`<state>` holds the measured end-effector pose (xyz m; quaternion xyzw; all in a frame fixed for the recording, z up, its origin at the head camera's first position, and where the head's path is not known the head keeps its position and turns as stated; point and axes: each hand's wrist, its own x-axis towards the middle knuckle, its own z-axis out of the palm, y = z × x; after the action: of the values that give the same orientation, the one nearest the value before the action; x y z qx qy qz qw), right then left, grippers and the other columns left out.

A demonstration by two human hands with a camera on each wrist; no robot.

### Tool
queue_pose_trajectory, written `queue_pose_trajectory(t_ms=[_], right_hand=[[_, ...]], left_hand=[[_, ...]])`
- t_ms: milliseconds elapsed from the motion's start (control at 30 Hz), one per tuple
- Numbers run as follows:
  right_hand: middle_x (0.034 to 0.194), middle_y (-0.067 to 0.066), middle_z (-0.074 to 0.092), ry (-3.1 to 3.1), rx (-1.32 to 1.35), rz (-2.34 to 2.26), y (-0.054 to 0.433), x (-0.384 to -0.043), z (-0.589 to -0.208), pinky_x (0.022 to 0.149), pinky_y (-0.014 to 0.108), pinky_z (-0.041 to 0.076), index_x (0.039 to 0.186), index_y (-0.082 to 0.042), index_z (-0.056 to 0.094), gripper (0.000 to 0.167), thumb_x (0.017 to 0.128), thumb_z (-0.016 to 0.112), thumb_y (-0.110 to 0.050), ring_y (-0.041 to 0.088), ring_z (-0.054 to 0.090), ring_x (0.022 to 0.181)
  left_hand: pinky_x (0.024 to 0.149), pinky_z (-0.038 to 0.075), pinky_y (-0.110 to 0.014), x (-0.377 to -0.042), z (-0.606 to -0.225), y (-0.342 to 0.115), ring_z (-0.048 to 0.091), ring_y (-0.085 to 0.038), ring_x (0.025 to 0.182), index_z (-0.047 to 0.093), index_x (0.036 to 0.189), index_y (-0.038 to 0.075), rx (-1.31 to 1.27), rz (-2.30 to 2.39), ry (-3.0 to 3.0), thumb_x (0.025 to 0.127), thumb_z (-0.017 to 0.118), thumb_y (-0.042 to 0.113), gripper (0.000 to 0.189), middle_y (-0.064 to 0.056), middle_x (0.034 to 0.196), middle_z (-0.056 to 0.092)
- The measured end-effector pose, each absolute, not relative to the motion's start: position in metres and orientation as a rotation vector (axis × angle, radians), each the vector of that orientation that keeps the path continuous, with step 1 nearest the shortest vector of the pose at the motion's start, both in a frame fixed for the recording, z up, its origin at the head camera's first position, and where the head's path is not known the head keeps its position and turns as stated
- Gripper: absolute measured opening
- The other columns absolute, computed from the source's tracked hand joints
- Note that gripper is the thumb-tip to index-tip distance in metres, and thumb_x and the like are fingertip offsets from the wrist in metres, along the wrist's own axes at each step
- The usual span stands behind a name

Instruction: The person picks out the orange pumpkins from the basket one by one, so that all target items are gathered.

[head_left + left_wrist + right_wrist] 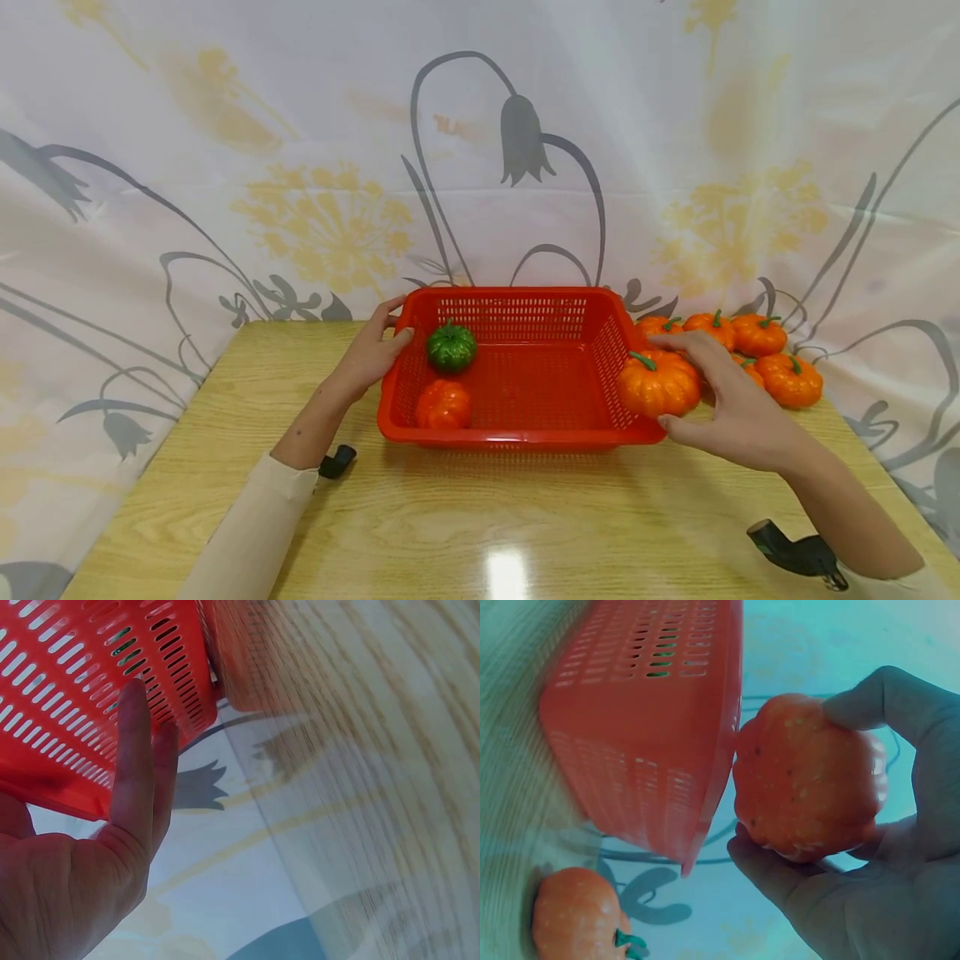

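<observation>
A red plastic basket [517, 436] with slotted walls stands on the table. Inside it, toward the left, are a green pumpkin [452, 347] and an orange pumpkin [443, 406]. My left hand [372, 352] holds the basket's left rim, thumb over the top; in the left wrist view, fingers [133, 757] lie along the outer slotted wall. Between thumb and fingers, my right hand [738, 408] grips another orange pumpkin [658, 384] with a green stem. This pumpkin is raised at the basket's right rim, its underside facing the right wrist view.
Several orange pumpkins [789, 381] sit clustered on the table [480, 508] right of the basket, partly behind my right hand. A patterned cloth [480, 167] hangs behind the table. Dark curved pieces [795, 552] show beside both forearms.
</observation>
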<state>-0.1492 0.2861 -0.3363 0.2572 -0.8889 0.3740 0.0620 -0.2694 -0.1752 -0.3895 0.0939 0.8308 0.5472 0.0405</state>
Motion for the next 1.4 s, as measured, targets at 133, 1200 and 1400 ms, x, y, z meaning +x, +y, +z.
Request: queue_pose_trajectory(t_ms=[133, 1200, 1400], right_hand=[[0.144, -0.006, 0.047, -2.667, 0.774, 1.09, 0.293, -0.145, -0.339, 0.092, 0.01, 0.045, 0.149, -0.022, 0.053, 0.086, 0.075, 0.087, 0.006, 0.012, 0.054, 0.115], [0.134, 0.006, 0.053, -2.74, 0.751, 0.68, 0.342, -0.137, -0.372, 0.091, 0.006, 0.035, 0.137, -0.011, 0.053, 0.087, 0.063, 0.099, -0.008, 0.007, 0.045, 0.119], [0.13, 0.009, 0.05, -2.834, 0.712, 0.604, 0.344, -0.14, -0.378, 0.086, 0.029, 0.052, 0.136, -0.011, 0.055, 0.084, 0.067, 0.101, -0.02, 0.024, 0.053, 0.114]], left_hand=[[0.09, 0.064, -0.047, -0.27, -0.389, -0.175, 0.067, -0.044, 0.119, 0.02, 0.171, 0.015, 0.279, 1.664, 2.553, 0.113, 0.05, 0.02, 0.065, -0.026, 0.149, 0.047], [0.088, 0.065, -0.044, -0.273, -0.392, -0.176, 0.067, -0.043, 0.117, 0.021, 0.17, 0.014, 0.299, 1.693, 2.533, 0.112, 0.051, 0.019, 0.066, -0.027, 0.146, 0.048], [0.089, 0.064, -0.045, -0.273, -0.392, -0.176, 0.067, -0.044, 0.117, 0.02, 0.17, 0.013, 0.307, 1.695, 2.531, 0.112, 0.05, 0.018, 0.066, -0.028, 0.145, 0.048]])
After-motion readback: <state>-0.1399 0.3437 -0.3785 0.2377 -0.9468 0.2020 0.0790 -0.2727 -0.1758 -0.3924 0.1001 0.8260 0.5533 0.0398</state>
